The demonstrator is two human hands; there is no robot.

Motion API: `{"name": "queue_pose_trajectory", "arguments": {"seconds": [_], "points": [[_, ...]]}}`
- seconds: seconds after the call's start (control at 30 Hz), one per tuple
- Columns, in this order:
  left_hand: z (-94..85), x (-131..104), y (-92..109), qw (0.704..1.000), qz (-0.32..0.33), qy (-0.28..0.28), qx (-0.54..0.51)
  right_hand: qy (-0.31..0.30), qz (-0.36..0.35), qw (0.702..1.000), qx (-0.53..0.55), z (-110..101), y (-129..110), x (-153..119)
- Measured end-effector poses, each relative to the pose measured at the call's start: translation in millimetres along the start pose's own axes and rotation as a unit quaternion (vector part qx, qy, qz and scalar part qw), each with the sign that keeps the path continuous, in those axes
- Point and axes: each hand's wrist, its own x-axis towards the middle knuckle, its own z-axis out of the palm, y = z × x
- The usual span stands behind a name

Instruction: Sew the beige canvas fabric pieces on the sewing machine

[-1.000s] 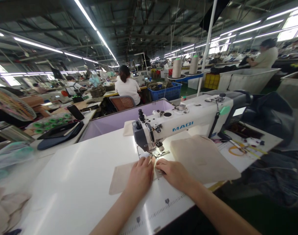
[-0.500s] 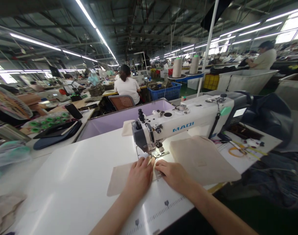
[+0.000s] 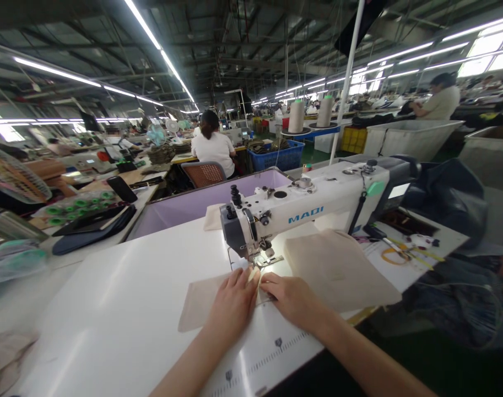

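A white sewing machine stands on the white table, its needle and presser foot just beyond my fingertips. My left hand lies flat on a beige fabric piece, fingers stretched toward the presser foot. Close beside it, my right hand has thumb and fingers pinched together at the edge of the same fabric by the needle plate. A narrow pale yellowish strip shows between the two hands. What lies under my fingers is partly hidden. To the right, beige fabric panels lie in a stack under the machine arm.
Scissors with orange handles lie at the table's right end. Behind the machine is a lilac-lined bin; thread cones stand above it. A phone and green spools are on the left table. A person in white sits ahead.
The whole view has shifted slightly to the left. Both hands keep almost the same place at the presser foot, and the fabric has barely moved.
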Motion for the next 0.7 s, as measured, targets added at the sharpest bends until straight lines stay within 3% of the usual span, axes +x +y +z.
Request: {"name": "queue_pose_trajectory", "arguments": {"seconds": [0.27,0.7], "points": [[-0.5,-29,9,0.995,0.090,0.010,-0.035,-0.012,-0.019,1.000,-0.019,0,-2,-19],[-15.4,-8,-8,0.995,0.082,0.000,-0.048,-0.016,-0.017,1.000,0.004,-7,3,6]]}}
